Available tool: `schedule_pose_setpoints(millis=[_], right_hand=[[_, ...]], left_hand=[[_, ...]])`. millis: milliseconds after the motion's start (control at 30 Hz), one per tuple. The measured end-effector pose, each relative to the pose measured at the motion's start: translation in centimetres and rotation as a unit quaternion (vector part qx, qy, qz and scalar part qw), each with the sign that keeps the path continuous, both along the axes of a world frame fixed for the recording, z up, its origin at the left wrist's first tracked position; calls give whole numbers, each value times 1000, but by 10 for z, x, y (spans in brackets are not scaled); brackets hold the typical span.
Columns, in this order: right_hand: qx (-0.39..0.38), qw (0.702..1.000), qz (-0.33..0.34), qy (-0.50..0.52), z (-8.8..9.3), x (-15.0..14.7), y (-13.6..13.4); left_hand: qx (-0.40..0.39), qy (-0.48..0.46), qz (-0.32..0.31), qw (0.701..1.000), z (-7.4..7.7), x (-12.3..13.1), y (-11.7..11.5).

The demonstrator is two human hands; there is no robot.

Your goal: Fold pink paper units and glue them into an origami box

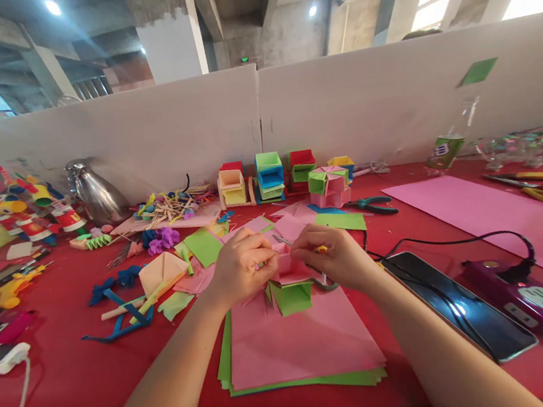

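Observation:
My left hand is closed, its thumb and fingertips pinched together at the left side of a pink and green folded paper box. Opposite it, my right hand also pinches at the box's upper right edge. The fingers partly hide the pink upper part; a green open cell faces me below. Under the box lies a stack of square pink paper, with green sheets showing at its edges. Just behind my fingers a thin metal tool shows in part, its kind unclear.
Finished-looking coloured paper boxes stand along the partition. A steel jug and paper-cup figures are at the left. Pliers lie behind my right hand. A phone, cable and purple power strip occupy the right.

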State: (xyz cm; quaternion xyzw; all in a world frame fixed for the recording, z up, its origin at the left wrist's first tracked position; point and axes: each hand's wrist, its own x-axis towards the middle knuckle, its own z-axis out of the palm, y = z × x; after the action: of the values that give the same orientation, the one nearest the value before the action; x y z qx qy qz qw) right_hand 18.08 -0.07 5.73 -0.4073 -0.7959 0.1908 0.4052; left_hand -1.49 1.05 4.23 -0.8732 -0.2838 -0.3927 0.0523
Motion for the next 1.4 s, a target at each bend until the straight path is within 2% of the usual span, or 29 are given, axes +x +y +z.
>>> schedule_pose_setpoints(millis=[233, 400, 567, 833, 1133, 1400], right_hand=[[94, 994, 20, -42, -6, -2, -2], [148, 987, 19, -57, -9, -6, -1], [242, 957, -25, -156, -10, -8, 0], [261, 945, -62, -188, -13, -9, 1], [259, 947, -63, -180, -20, -10, 7], [287, 935, -102, -182, -19, -12, 2]], left_hand=[[-36, -37, 10, 999, 7, 3, -6], [26, -39, 15, 999, 5, 5, -8], [76, -11, 28, 997, -2, 8, -5], [51, 34, 94, 994, -3, 10, -7], [77, 19, 82, 993, -9, 8, 0], [69, 15, 134, 989, -6, 13, -8]])
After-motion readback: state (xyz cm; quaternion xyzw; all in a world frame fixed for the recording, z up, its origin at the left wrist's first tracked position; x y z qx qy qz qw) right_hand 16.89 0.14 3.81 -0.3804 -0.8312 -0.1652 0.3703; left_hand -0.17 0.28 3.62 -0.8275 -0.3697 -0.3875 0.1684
